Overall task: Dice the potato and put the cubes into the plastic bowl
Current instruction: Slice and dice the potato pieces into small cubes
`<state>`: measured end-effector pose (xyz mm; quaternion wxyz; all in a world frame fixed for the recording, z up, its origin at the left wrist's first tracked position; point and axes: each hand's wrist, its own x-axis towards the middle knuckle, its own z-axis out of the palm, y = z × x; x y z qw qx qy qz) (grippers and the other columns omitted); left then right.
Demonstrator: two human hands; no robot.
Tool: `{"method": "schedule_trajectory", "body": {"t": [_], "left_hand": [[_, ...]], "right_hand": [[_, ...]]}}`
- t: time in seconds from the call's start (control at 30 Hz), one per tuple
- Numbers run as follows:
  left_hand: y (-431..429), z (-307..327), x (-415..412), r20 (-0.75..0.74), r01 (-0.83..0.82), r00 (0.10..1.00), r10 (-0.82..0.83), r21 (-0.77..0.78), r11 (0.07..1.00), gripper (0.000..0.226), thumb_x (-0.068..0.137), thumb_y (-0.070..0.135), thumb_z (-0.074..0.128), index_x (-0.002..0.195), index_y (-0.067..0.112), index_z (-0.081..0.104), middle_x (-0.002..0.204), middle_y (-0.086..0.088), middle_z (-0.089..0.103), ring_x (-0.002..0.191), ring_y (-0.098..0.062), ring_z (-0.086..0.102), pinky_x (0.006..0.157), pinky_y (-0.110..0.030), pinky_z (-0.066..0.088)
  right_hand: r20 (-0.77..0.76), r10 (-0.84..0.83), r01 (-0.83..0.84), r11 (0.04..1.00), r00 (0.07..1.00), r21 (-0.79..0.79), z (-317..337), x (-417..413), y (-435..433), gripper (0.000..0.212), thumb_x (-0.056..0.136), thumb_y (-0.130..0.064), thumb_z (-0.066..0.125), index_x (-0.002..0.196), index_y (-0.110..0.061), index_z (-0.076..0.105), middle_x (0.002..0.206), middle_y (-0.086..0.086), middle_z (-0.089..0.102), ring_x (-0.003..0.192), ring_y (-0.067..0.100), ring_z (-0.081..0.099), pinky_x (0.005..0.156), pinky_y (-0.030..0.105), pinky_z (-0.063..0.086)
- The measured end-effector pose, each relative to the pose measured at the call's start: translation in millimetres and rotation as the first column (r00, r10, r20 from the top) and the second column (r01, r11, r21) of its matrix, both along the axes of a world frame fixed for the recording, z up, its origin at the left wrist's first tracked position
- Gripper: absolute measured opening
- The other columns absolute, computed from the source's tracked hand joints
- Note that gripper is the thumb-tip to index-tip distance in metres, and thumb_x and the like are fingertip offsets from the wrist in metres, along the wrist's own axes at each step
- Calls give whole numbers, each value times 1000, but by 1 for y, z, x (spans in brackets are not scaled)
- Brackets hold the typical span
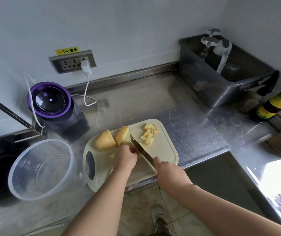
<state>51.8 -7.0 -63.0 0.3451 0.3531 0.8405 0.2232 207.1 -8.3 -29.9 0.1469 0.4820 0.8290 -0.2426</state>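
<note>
The plastic bowl (39, 169) stands just left of the cutting board (167, 150), clear-walled and with nothing in it. It looks light, so it may skid on the steel when cubes are tipped in. Behind the board's left corner sits a purple-ringed appliance (51, 101), its white cable running up to a wall socket (73, 62).

On the board's left half lie two big potato chunks (104, 141), skin side up and touching each other. They look firm and dense. Their cut faces are probably wet and slick, so each should go flat face down and be pinned from above. The left hand (125, 157) is at the board's middle, fingers curled down over a piece that is mostly hidden. The knife (143, 154) stands just beside those knuckles, with its blade angled across the board. The right hand (168, 172), at the board's near edge, is clamped round the handle.

On the board's far right lies a loose heap of cubes (149, 133). They are small, light and likely starchy, so they are better scooped than pinched.

The board rests on a scuffed stainless counter (195, 120). To the right of the board and further back stand a dark bin (221, 86) holding upturned glasses and a yellow-labelled bottle (276, 103).
</note>
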Motion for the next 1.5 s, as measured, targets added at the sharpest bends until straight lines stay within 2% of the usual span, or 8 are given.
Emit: {"method": "schedule_trajectory", "body": {"t": [0.1,0.2,0.37,0.57,0.8,1.1,1.3,1.5], "left_hand": [[-1,-3,-3,38,-29,999,30,-25,999,14,91,14,59,97,11,71,97,-4,68,92,-22,60,75,-26,40],[-2,-7,-3,75,-74,994,78,-50,996,18,92,13,56,106,11,66,109,-5,66,102,-23,60,81,-26,43],[-1,-7,8,-71,52,996,-59,-95,994,47,86,20,67,130,12,51,122,-4,60,112,-24,59,87,-30,48],[3,-10,16,-283,106,951,-128,-90,990,38,91,28,62,123,12,49,124,-6,59,111,-25,60,84,-35,50],[1,-13,9,-317,137,935,-161,-96,986,40,89,22,62,125,14,48,118,-4,61,106,-25,62,82,-38,54],[-10,-20,0,-340,223,910,-240,-87,971,45,90,13,63,132,20,46,125,1,60,112,-19,59,87,-32,52],[-11,-13,5,-373,192,903,-213,-94,977,52,86,27,67,131,18,45,119,0,61,106,-19,61,78,-31,52],[-12,-11,9,-421,192,881,-218,-103,976,46,88,26,65,128,18,44,117,-2,63,104,-19,62,77,-30,54]], "right_hand": [[-18,10,-9,999,1000,33,4,7,-1,39,87,7,38,119,-15,35,68,1,42,52,17,38,43,27,28],[-32,27,-25,998,999,65,10,14,-1,33,90,3,39,117,-15,35,67,0,41,50,18,38,42,28,26],[-47,-1,5,995,999,100,16,22,8,28,94,-1,39,117,-16,35,68,-1,44,53,19,43,44,28,29],[-3,-54,54,996,999,78,13,37,11,24,93,-1,37,111,-17,37,80,4,56,61,24,51,52,33,38],[55,-24,21,998,998,54,0,44,9,32,88,4,35,114,-14,39,64,0,40,50,17,35,45,30,26],[27,-15,14,999,1000,32,-12,39,1,32,89,1,37,116,-16,37,66,1,45,51,17,42,44,30,30],[11,-17,17,1000,1000,-4,-12,38,0,31,91,0,37,117,-16,37,67,1,46,51,16,42,44,30,32],[12,1,-1,1000,1000,-22,-4,36,1,31,92,0,38,119,-15,37,68,0,43,51,14,40,42,26,29]]}}
